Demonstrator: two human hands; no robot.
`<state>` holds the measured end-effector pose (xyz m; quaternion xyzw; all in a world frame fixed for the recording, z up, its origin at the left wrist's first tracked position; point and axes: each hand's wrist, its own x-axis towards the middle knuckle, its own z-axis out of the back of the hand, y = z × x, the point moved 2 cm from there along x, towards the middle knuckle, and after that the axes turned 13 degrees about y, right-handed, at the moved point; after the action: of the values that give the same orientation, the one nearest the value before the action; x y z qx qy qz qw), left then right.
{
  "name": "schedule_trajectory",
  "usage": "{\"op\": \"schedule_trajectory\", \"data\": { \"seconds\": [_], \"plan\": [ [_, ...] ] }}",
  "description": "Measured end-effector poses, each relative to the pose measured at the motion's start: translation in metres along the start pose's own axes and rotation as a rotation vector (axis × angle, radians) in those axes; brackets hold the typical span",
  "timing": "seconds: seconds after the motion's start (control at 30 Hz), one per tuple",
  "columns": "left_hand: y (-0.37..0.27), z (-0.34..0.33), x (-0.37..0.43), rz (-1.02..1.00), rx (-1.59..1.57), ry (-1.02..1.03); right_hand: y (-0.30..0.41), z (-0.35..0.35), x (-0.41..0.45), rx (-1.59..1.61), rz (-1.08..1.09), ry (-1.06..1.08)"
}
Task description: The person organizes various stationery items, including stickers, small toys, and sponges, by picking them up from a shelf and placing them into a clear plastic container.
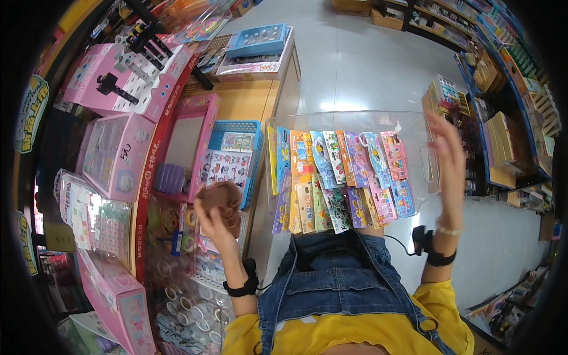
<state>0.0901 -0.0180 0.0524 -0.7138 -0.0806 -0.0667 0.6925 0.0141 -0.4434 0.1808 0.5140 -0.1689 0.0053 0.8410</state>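
Note:
My left hand (218,222) is closed on a brown cloth (224,202), above the edge of the shelf with the blue basket. At the right, my right hand (446,155) is raised with fingers extended, beside the handle end of a clear plastic bin (412,120). Whether it touches the bin's wall I cannot tell. The bin is in front of my denim overalls and holds several colourful carded packets (301,155) in two overlapping rows. What supports the bin is hidden.
A blue basket (256,155) with sticker sheets and a pink box (213,111) stand on the left display. Beyond them is a light blue box (255,40). Clear containers of tape rolls (186,306) sit at lower left. Stocked shelves (501,177) line the right side.

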Motion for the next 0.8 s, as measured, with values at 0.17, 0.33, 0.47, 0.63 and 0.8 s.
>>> {"op": "schedule_trajectory", "data": {
  "seconds": [0.17, 0.33, 0.47, 0.63, 0.8],
  "plan": [
    [0.022, -0.059, -0.018, 0.219, -0.426, 0.298, -0.094, 0.041, -0.029, -0.439, -0.211, -0.139],
    [0.023, -0.073, -0.022, 0.204, -0.344, 0.360, -0.128, 0.013, -0.048, 0.322, -0.575, 0.129],
    [0.053, -0.070, -0.032, 0.290, -0.361, 0.407, -0.120, 0.010, -0.054, 0.300, -0.547, 0.094],
    [0.095, -0.076, -0.033, 0.472, -0.472, 0.418, -0.123, 0.008, -0.055, 0.307, -0.533, 0.082],
    [0.092, -0.081, 0.008, 0.498, -0.526, 0.467, -0.127, 0.013, -0.055, 0.260, -0.561, 0.122]
  ]
}}
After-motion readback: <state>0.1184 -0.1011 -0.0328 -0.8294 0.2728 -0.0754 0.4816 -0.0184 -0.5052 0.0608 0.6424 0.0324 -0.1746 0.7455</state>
